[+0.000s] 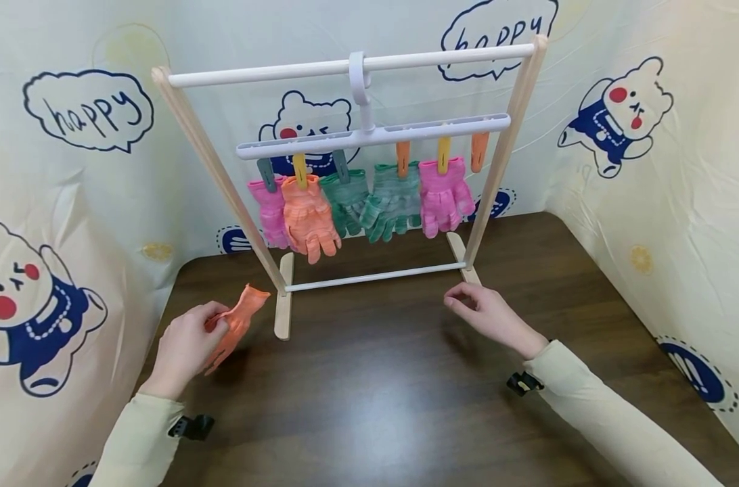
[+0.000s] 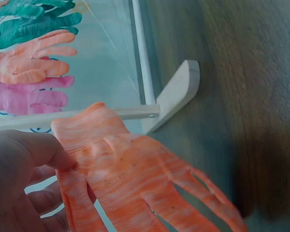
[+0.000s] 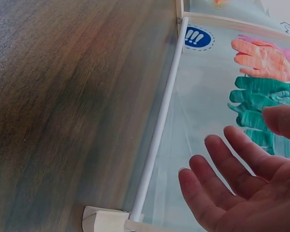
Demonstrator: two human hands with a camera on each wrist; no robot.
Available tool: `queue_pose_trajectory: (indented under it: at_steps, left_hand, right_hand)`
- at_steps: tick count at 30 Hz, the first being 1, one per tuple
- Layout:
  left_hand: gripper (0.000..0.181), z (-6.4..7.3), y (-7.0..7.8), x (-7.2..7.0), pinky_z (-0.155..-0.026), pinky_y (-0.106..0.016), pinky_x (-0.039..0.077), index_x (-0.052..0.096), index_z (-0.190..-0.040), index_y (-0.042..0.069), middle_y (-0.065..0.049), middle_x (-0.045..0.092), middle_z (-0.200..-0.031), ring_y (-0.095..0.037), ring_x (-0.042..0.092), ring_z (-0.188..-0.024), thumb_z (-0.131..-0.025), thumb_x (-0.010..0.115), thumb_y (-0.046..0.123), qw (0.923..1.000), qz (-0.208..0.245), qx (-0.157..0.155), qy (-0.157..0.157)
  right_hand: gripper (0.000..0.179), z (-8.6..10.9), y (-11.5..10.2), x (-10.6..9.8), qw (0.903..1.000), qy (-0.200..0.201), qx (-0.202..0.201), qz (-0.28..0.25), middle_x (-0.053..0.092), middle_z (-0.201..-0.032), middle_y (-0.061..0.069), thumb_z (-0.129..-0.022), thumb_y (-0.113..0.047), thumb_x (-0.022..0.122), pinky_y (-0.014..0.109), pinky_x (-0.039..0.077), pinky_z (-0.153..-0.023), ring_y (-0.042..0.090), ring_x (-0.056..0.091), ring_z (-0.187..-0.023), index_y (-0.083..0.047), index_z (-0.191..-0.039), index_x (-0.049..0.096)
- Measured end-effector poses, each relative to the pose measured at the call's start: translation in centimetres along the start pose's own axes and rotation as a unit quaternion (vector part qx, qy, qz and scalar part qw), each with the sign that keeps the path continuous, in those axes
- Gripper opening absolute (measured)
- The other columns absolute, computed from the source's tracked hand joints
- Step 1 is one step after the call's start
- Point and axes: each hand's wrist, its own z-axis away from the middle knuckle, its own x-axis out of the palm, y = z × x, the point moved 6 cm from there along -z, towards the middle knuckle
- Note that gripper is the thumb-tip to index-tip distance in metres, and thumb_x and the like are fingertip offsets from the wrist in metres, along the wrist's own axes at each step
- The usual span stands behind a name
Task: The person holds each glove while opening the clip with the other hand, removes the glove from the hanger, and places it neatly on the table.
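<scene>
My left hand (image 1: 183, 345) pinches an orange knit glove (image 1: 240, 321) between thumb and fingers, over the table left of the rack. In the left wrist view the glove (image 2: 121, 159) hangs with its fingers spread down and to the right. My right hand (image 1: 491, 316) holds nothing; its fingers (image 3: 222, 179) are loosely curved near the rack's right foot. From a white clip hanger (image 1: 430, 130) hang pink gloves (image 1: 445, 196), an orange glove (image 1: 311, 216) and green gloves (image 1: 396, 203), held by clothespins. The rightmost orange clothespin (image 1: 479, 152) carries no glove.
A wooden rack (image 1: 205, 155) with a white top rod (image 1: 272, 73) bears the hanger. Its feet (image 1: 283, 304) stand on a dark brown table (image 1: 369, 379), joined by a low white rod (image 1: 375, 276). Printed cloth (image 1: 625, 223) with bears surrounds the table's back and sides.
</scene>
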Motion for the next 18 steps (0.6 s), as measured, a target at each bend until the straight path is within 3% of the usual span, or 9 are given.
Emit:
queue_pose_trajectory:
  at_steps: [11,18]
  left_hand:
    - [0.017,-0.6,-1.5,1.2,-0.066,-0.054,0.050,0.073,-0.106,0.005,-0.015,0.071,-0.091,-0.026,0.057,-0.072,-0.094,0.065,0.012,0.9958,-0.019,-0.016,-0.088]
    - [0.014,-0.9,-2.2,2.0,-0.066,-0.050,0.049,0.074,-0.106,0.006,-0.014,0.071,-0.091,-0.026,0.056,-0.071,-0.094,0.068,0.011,0.9919,-0.036,-0.014,-0.121]
  right_hand:
    - [0.020,0.1,0.5,0.3,1.0000,0.002,0.003,-0.006,0.073,-0.101,0.004,-0.105,-0.022,0.064,0.036,0.053,-0.073,0.020,0.061,-0.083,-0.007,-0.115,0.072]
    - [0.020,0.3,0.6,0.4,0.9999,0.001,0.004,-0.009,0.073,-0.103,0.005,-0.105,-0.022,0.064,0.035,0.054,-0.073,0.020,0.061,-0.082,-0.007,-0.116,0.071]
